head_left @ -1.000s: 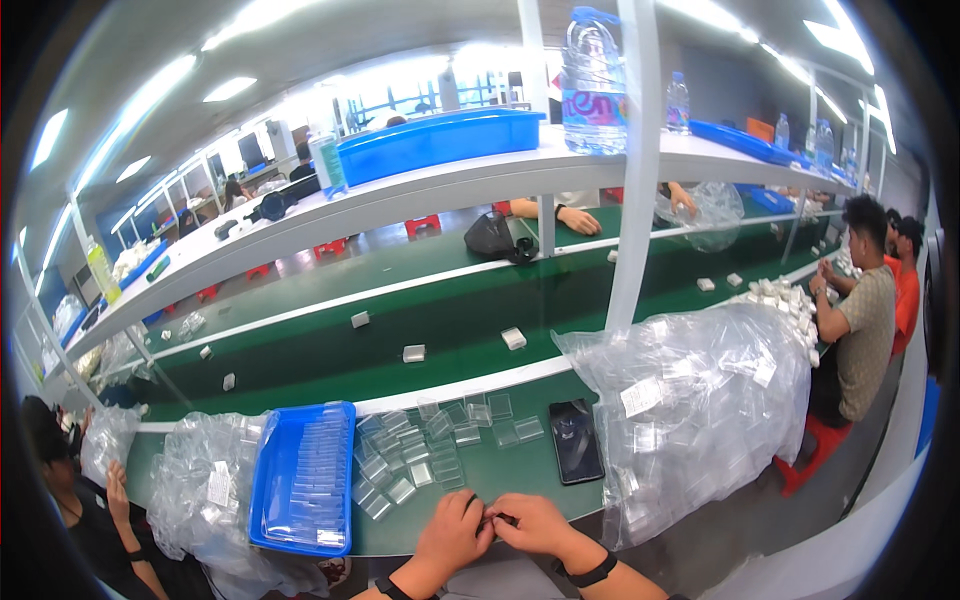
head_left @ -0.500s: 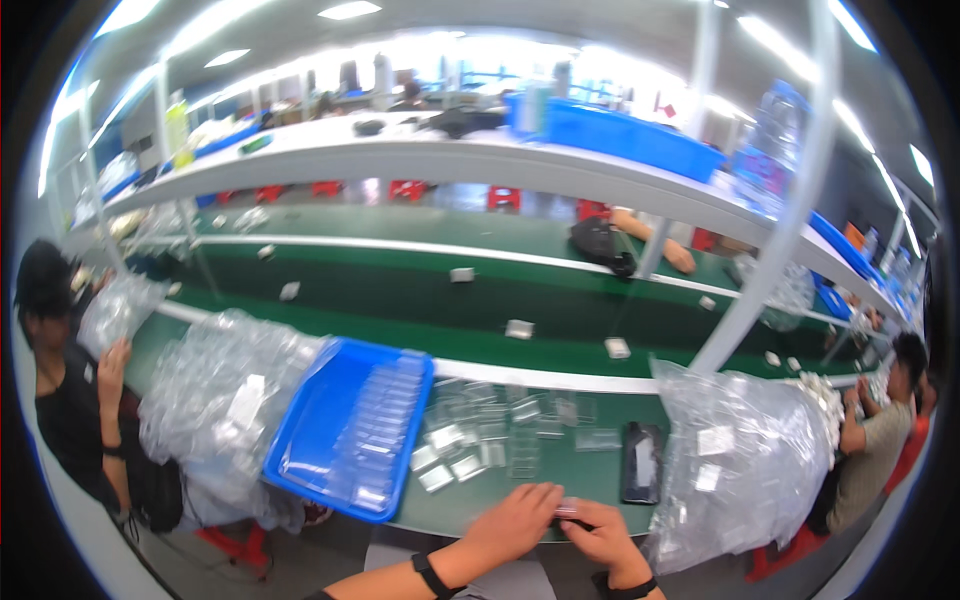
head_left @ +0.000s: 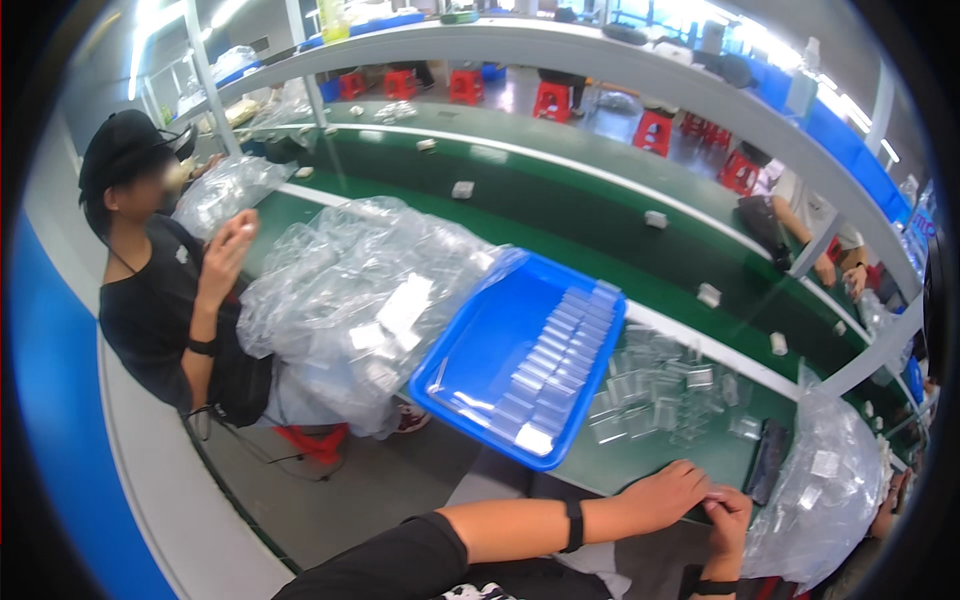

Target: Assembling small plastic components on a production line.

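Observation:
At the front edge of the green table, my left hand [head_left: 668,496] and my right hand [head_left: 730,508] meet with their fingertips pinched together. Whatever lies between the fingers is too small and covered to make out. Beyond them, several small clear plastic cases [head_left: 655,395] lie scattered and overlapping on the tabletop. A blue tray [head_left: 430,375] stands to their left, with clear plastic pieces [head_left: 565,350] lined up in rows along its right side. Close to my right hand is a dark, flat, phone-like object [head_left: 768,462].
Big clear plastic bags [head_left: 350,290] bulge left of the tray, and another bag [head_left: 825,480] stands at the right. Behind runs a green conveyor belt [head_left: 560,220] with small white pieces, under a raised shelf [head_left: 560,40]. A co-worker [head_left: 160,290] sits at the left.
My view has swung left, so the tray, bags and table appear farther right, and more of the co-worker shows. My hands stay together at the table's edge, fingers still pinched.

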Tool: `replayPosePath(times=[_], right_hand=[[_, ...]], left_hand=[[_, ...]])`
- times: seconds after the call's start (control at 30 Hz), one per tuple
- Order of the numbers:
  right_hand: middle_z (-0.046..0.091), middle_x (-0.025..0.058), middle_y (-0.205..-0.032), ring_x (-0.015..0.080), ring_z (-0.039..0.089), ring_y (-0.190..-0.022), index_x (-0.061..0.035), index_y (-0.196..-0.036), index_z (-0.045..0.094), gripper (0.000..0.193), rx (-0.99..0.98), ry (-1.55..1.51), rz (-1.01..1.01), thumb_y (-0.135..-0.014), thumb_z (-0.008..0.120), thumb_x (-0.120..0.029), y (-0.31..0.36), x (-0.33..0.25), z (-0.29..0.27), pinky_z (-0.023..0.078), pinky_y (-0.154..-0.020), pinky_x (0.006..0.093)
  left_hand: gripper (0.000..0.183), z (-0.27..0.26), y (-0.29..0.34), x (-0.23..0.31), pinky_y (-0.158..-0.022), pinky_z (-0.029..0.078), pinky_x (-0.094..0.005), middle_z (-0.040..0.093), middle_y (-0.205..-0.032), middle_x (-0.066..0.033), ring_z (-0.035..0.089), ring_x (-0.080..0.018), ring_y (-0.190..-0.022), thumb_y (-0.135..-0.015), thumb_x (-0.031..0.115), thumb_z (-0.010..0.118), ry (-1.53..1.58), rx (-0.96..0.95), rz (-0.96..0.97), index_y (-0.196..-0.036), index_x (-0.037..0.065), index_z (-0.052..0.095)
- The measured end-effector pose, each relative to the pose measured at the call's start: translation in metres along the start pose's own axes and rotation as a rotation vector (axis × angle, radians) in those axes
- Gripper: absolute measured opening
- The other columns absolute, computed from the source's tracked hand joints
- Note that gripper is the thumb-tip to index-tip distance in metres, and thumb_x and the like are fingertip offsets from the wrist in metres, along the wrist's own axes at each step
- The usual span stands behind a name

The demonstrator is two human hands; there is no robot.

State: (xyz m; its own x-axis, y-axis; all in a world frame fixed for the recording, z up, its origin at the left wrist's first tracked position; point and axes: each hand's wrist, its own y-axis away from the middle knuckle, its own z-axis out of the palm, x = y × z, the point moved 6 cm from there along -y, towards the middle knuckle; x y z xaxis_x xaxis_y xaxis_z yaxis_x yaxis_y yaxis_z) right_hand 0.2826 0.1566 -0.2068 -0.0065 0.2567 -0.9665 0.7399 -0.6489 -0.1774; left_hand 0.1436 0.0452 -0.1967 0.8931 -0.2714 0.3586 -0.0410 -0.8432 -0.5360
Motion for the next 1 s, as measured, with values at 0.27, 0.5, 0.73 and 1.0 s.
replayPosePath(times=[0.27,0.5,0.73,1.0], right_hand=[[0.072,0.0138,-0.101,0.0184,0.064,-0.091,0.0017,-0.103,0.074,0.024,-0.040,-0.074,0.005,-0.080,0.075,0.001,-0.002,0.018,-0.012,0.049,-0.081,0.0299],[0.065,0.0149,-0.127,0.0158,0.060,-0.097,-0.0053,-0.127,0.065,0.051,0.223,-0.592,-0.062,-0.078,0.082,-0.007,0.016,0.063,-0.064,0.047,-0.077,0.0269],[0.067,0.0146,-0.115,0.0165,0.063,-0.096,-0.0037,-0.113,0.068,0.044,-0.010,-0.214,0.006,-0.074,0.088,-0.011,-0.001,0.005,0.003,0.048,-0.075,0.0263],[0.070,0.0061,-0.096,0.0089,0.056,-0.075,-0.0021,-0.099,0.072,0.033,-0.042,-0.058,0.020,-0.073,0.091,-0.007,-0.006,-0.002,0.006,0.047,-0.066,0.0235]], left_hand=[[0.023,-0.005,0.002,-0.003,-0.097,0.045,-0.0353,0.057,-0.103,-0.0122,0.053,-0.0279,-0.103,-0.086,0.014,0.057,0.037,0.097,-0.014,-0.105,0.000,0.057],[0.024,-0.010,0.007,-0.003,-0.098,0.047,-0.0398,0.058,-0.110,-0.0149,0.054,-0.0305,-0.109,-0.094,0.018,0.061,0.190,0.062,-0.116,-0.106,-0.002,0.057],[0.036,-0.007,-0.001,-0.004,-0.112,0.042,-0.0430,0.058,-0.112,-0.0162,0.056,-0.0333,-0.113,-0.097,0.028,0.062,0.239,-0.148,-0.008,-0.115,-0.003,0.057],[0.056,-0.022,-0.009,-0.003,-0.106,0.051,-0.0457,0.064,-0.122,-0.0183,0.064,-0.0366,-0.112,-0.088,0.026,0.075,0.312,-0.093,-0.099,-0.133,-0.001,0.057]])
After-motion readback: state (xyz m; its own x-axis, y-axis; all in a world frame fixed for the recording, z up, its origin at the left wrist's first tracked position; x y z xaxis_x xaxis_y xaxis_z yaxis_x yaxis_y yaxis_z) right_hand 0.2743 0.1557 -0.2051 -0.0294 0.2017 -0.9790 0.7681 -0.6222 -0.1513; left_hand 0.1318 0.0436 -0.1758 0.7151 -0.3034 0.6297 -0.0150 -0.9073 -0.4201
